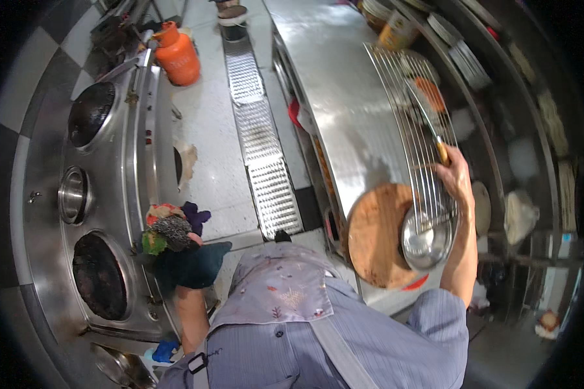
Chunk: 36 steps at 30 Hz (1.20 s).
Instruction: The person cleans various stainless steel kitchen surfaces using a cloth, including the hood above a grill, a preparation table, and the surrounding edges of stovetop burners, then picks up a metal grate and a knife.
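My right hand [455, 177] is closed around the yellowish wooden handle of a long metal utensil [427, 113]. The shape of its far end is blurred. Beneath that hand a steel wire rack [394, 104] lies along the counter. The rack's near end rests over a metal bowl [426, 245], which overlaps a round wooden chopping board [377, 233]. At the left, my left hand [194, 238] shows only a fingertip or so. It clutches a bundle of cloths and a metal scouring pad [170, 231]. Dark green fabric [194, 267] covers the wrist.
A stainless steel stove [136, 121] with dark woks [100, 277] runs along the left. An orange gas cylinder [177, 56] stands past its far end. Metal drain grating [275, 197] crosses the floor, with a bucket [232, 24] beyond. Shelves [496, 146] with dishes line the right.
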Available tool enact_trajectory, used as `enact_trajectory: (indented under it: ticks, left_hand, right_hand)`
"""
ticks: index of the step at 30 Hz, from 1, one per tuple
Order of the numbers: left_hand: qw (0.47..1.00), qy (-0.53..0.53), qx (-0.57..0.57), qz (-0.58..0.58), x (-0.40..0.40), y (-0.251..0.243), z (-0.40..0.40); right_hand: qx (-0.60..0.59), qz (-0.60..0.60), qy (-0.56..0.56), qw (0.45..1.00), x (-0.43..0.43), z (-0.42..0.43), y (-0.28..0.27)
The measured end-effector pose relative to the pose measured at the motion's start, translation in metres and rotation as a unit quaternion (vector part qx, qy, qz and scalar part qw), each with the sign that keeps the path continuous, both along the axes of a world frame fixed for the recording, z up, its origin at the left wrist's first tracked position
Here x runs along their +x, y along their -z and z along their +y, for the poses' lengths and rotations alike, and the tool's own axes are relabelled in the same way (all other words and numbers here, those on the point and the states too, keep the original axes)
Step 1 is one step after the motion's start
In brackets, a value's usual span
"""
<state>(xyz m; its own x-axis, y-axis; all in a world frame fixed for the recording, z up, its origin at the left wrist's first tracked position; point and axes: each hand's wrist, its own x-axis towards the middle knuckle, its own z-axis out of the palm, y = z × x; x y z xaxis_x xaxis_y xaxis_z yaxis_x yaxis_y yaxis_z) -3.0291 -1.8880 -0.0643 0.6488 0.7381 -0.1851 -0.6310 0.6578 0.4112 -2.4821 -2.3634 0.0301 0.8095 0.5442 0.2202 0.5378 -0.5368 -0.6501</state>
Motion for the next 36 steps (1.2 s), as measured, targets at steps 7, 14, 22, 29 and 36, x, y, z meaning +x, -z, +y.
enact_trajectory:
  ticks: [7, 14, 22, 29, 36]
  left_hand:
    - [0.996, -0.052, -0.055, -0.043, 0.006, 0.024, 0.107]
    - [0.993, -0.055, -0.064, -0.088, 0.068, 0.055, 0.263]
    - [0.988, -0.013, -0.075, -0.133, 0.175, 0.048, 0.45]
    - [0.982, 0.019, -0.106, -0.154, 0.273, 0.084, 0.564]
    - [0.977, 0.031, -0.105, -0.181, 0.39, 0.128, 0.683]
  right_hand:
    - [-0.044, 0.031, -0.027, 0.998, 0.023, 0.169, 0.005]
    - [-0.097, 0.078, -0.043, 0.991, 0.06, 0.319, 0.051]
    - [-0.133, 0.153, -0.027, 0.979, 0.087, 0.453, 0.029]
    - [-0.088, 0.086, 0.006, 0.992, 0.148, 0.521, 0.044]
    - [-0.099, 0.022, -0.017, 0.995, 0.279, 0.62, 0.088]
